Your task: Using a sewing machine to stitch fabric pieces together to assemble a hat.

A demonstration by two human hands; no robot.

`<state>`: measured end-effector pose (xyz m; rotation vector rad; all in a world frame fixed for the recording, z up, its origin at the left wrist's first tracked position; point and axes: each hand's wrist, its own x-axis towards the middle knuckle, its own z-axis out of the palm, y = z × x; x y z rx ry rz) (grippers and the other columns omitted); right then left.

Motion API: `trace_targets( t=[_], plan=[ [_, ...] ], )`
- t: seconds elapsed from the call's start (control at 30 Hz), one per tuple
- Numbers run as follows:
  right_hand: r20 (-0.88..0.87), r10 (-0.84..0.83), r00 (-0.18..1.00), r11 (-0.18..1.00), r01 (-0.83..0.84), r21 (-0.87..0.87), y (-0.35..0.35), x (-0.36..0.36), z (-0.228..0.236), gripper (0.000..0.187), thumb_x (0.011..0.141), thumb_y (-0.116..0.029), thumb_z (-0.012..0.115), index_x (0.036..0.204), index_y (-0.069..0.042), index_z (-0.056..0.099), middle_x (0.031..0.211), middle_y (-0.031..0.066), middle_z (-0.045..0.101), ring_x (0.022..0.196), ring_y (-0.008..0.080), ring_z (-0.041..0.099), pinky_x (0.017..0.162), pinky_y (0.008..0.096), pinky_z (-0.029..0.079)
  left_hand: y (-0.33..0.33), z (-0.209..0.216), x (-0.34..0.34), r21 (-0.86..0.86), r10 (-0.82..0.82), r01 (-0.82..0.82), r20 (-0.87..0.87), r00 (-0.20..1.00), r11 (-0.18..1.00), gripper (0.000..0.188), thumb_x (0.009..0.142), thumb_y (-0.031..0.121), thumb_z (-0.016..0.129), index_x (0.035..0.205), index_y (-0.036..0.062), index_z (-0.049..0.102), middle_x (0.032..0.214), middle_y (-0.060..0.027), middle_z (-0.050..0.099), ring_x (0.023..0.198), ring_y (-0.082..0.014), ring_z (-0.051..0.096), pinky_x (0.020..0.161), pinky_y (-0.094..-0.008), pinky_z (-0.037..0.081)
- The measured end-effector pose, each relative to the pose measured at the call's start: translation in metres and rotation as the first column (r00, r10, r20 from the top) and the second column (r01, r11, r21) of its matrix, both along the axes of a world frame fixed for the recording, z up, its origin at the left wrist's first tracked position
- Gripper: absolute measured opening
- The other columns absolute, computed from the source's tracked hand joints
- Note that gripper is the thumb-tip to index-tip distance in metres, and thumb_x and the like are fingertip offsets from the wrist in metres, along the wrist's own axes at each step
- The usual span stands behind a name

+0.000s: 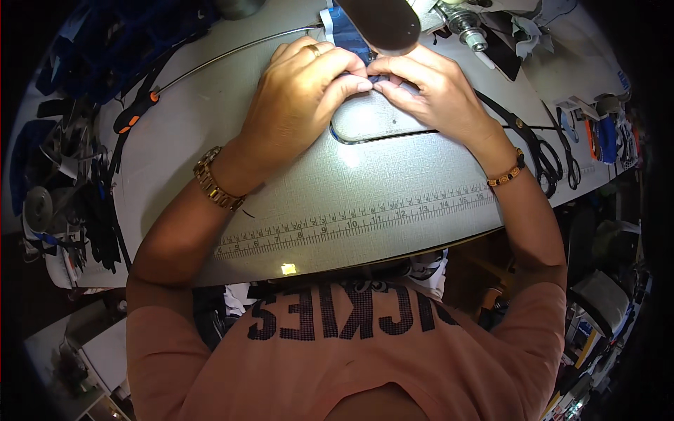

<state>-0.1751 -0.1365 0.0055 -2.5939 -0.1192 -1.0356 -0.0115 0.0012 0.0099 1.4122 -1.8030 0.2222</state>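
Both hands meet over the sewing machine's bed plate (375,123), under the dark machine head (382,24). The fingers of my left hand (298,95) are bent, thumb and index pinched together at a small dark blue piece of fabric (375,79). From the other side, my right hand (439,88) pinches the same fabric between thumb and fingers. Behind the fingertips lies more blue fabric (344,34) with a pale edge. The needle area is mostly hidden by the hands and the machine head.
A long-shafted tool with a black-and-orange handle (138,112) lies left. Black scissors (539,151) rest at the right, near a dark flat object (501,57). A ruler scale (358,224) runs along the near table edge, beside a small yellow patch (288,269). Dark blue cloth (119,42) is piled far left.
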Motion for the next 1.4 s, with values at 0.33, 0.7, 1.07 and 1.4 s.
trace_targets(
  t=[0.33, 0.7, 1.07, 1.4],
  plan=[
    [-0.049, -0.034, 0.998, 0.995, 0.029, -0.099, -0.001, -0.002, -0.003, 0.016, 0.078, -0.003, 0.068, 0.094, -0.001, 0.065, 0.090, 0.0113, 0.063, 0.076, 0.0268, 0.063, 0.067, 0.0336, 0.052, 0.004, 0.004, 0.001, 0.021, 0.018, -0.020, 0.084, 0.996, 1.000, 0.015, 0.078, 0.014, 0.073, 0.085, 0.0037, 0.066, 0.080, -0.0078, 0.059, 0.080, -0.0255, 0.057, 0.075, -0.0368, 0.047],
    [-0.061, -0.021, 0.998, 0.989, 0.012, -0.149, -0.004, -0.007, 0.001, 0.015, 0.075, -0.007, 0.069, 0.088, -0.004, 0.062, 0.085, 0.0086, 0.055, 0.073, 0.0270, 0.061, 0.066, 0.0379, 0.051, 0.001, -0.001, -0.009, 0.039, -0.048, 0.046, 0.055, 0.997, 0.998, 0.015, 0.079, 0.007, 0.073, 0.091, 0.0017, 0.065, 0.087, -0.0073, 0.062, 0.083, -0.0243, 0.059, 0.076, -0.0340, 0.047],
    [-0.434, 0.111, 0.894, 0.977, -0.179, -0.119, -0.015, -0.034, 0.026, 0.028, 0.072, -0.003, 0.068, 0.100, -0.007, 0.072, 0.078, 0.0056, 0.058, 0.073, 0.0227, 0.059, 0.066, 0.0352, 0.050, 0.016, -0.005, -0.023, 0.076, -0.082, 0.062, 0.283, 0.956, 0.995, 0.008, 0.082, 0.014, 0.060, 0.083, 0.0100, 0.068, 0.095, -0.0022, 0.070, 0.096, -0.0183, 0.065, 0.094, -0.0355, 0.045],
    [-0.418, 0.075, 0.906, 0.989, -0.122, -0.087, -0.012, -0.032, 0.025, 0.032, 0.072, 0.000, 0.066, 0.102, -0.009, 0.072, 0.078, 0.0065, 0.061, 0.070, 0.0233, 0.060, 0.064, 0.0355, 0.050, 0.009, -0.009, -0.015, 0.062, -0.072, 0.057, 0.282, 0.957, 0.996, 0.010, 0.080, 0.013, 0.062, 0.086, 0.0111, 0.069, 0.094, -0.0011, 0.071, 0.089, -0.0168, 0.068, 0.089, -0.0356, 0.049]
  ],
)
